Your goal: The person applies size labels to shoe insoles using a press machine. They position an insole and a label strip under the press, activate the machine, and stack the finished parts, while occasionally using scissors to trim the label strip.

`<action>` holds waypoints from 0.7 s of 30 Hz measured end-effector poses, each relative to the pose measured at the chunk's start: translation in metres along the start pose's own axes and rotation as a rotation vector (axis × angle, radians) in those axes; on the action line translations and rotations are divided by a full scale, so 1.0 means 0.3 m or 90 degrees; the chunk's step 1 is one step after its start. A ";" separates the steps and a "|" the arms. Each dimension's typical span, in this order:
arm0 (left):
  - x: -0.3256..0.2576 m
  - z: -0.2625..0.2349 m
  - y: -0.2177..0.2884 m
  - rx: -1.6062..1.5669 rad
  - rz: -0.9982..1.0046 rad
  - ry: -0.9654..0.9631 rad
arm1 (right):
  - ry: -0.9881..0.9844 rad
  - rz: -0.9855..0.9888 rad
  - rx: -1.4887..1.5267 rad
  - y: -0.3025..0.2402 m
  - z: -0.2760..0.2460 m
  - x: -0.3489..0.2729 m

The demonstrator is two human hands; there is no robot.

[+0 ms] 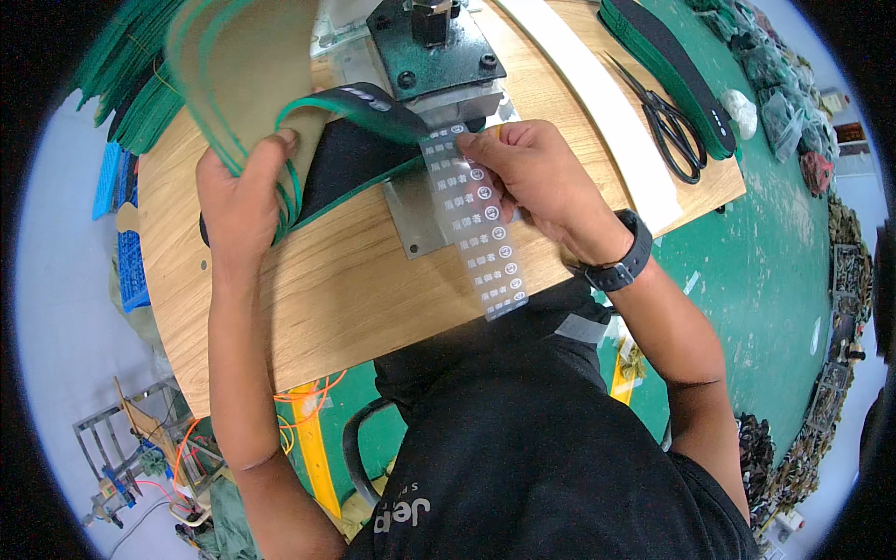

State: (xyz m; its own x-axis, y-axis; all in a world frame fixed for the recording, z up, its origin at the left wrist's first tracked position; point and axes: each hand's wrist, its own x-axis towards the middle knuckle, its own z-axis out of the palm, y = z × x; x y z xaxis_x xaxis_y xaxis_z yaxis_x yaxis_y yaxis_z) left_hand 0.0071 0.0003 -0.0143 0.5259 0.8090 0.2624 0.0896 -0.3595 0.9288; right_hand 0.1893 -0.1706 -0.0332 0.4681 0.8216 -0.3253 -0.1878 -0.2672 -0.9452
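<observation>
My left hand (245, 191) is closed on several insoles with green edges. One of them shows a tan face (261, 65) and is blurred at the upper left; another, a black insole (359, 154), lies toward the metal plate (415, 219) of the press. A curled black insole end with white marks reaches under the press head (434, 56). Between thumb and fingers my right hand (541, 177) pinches a clear film strip (481, 229) printed with rows of white marks. The strip hangs over the plate and table edge, its upper end beside the insole tip.
On the wooden table (224, 317), black scissors (667, 131) lie beside a stack of black and green insoles (672, 70). A long white curved strip (597, 103) runs along the right. More green sheets (140, 84) are piled at the upper left. Plastic bags (779, 84) sit along the floor.
</observation>
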 end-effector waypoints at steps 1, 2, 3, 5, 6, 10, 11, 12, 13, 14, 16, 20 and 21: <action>0.001 0.006 0.001 -0.024 0.000 0.022 | 0.006 0.002 -0.006 -0.006 0.005 -0.004; 0.000 0.012 0.001 -0.048 0.000 0.044 | 0.013 0.004 -0.013 -0.010 0.008 -0.007; -0.002 0.015 0.001 -0.019 -0.011 0.032 | 0.014 -0.003 -0.026 -0.011 0.007 -0.009; -0.009 0.020 0.006 0.041 -0.032 0.010 | 0.013 -0.017 -0.053 -0.011 0.005 -0.009; -0.008 0.036 0.021 0.127 0.014 -0.041 | 0.013 -0.015 -0.045 -0.008 0.003 -0.006; -0.014 0.087 0.033 0.429 0.229 -0.169 | 0.021 -0.011 -0.041 -0.017 0.013 -0.024; -0.012 0.095 0.023 0.496 0.294 -0.181 | 0.026 -0.012 -0.045 -0.019 0.014 -0.033; -0.012 0.094 0.022 0.492 0.298 -0.183 | 0.018 -0.039 -0.051 -0.012 0.009 -0.031; -0.011 0.092 0.027 0.482 0.258 -0.194 | 0.013 -0.063 -0.058 0.003 0.000 -0.023; -0.010 0.089 0.035 0.472 0.218 -0.204 | 0.006 -0.087 -0.066 0.017 -0.007 -0.025; -0.015 0.069 0.027 0.425 0.200 -0.182 | 0.041 -0.076 0.023 0.030 -0.017 -0.054; -0.004 0.054 0.046 0.213 0.076 -0.157 | 0.064 -0.024 0.164 0.023 -0.059 -0.105; 0.002 0.042 0.037 0.167 0.046 -0.130 | 0.067 -0.009 0.178 0.014 -0.057 -0.106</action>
State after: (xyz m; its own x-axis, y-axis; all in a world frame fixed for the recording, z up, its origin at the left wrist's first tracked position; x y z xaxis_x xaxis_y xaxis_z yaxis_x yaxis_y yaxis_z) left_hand 0.0190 -0.0088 -0.0071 0.6953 0.6767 0.2422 0.2472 -0.5415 0.8035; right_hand 0.1885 -0.2064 -0.0272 0.5563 0.7642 -0.3265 -0.4040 -0.0947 -0.9098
